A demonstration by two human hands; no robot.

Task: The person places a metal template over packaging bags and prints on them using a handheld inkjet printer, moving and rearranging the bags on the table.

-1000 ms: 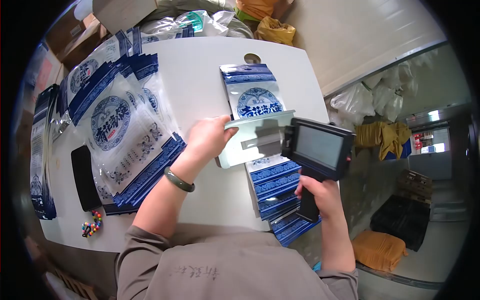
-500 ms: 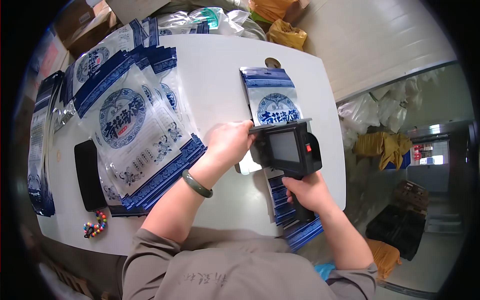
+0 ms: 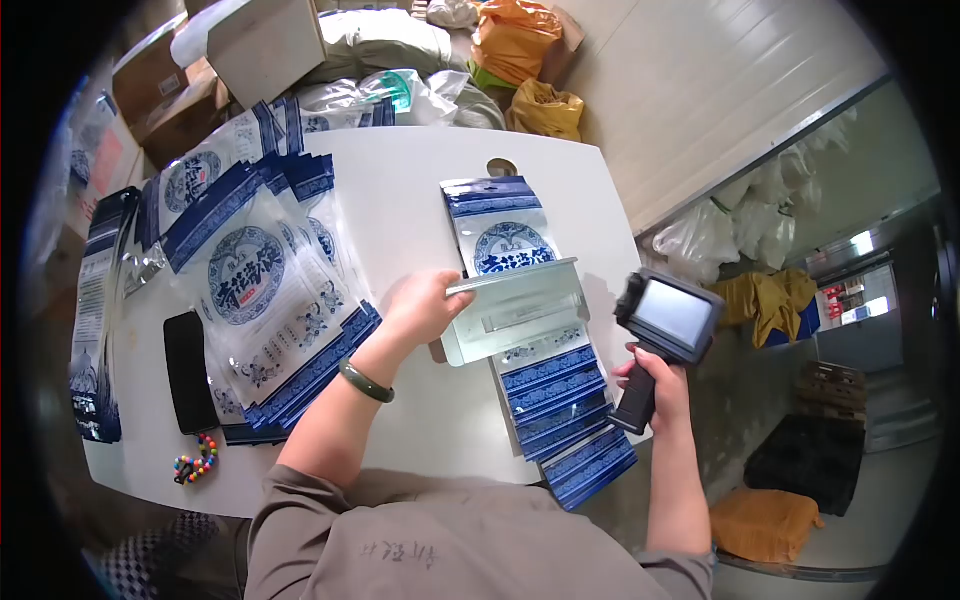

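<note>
My left hand [image 3: 425, 308] grips the left end of a flat, raised-edge metal plate [image 3: 480, 338] with a slot in it. The plate lies across a fanned row of blue-and-white printed plastic bags [image 3: 512, 238]; their upper part shows beyond it and several overlapping blue edges show on the near side. Held up at the right by its pistol handle, a black handheld printer [image 3: 672, 318] with a lit screen is in my right hand [image 3: 668, 392]. The printer is apart from the plate, to its right.
A large pile of similar bags [image 3: 250, 275] covers the table's left side. A black phone-like slab [image 3: 188, 370] and a colourful bead string [image 3: 198, 458] lie near the table's [image 3: 420, 420] front left. Cardboard boxes [image 3: 155, 72] and orange sacks [image 3: 515, 40] stand behind.
My right hand has lifted the handheld printer off the plate and moved it right. The plate and bag edges are now uncovered, and my left hand still holds the plate.
</note>
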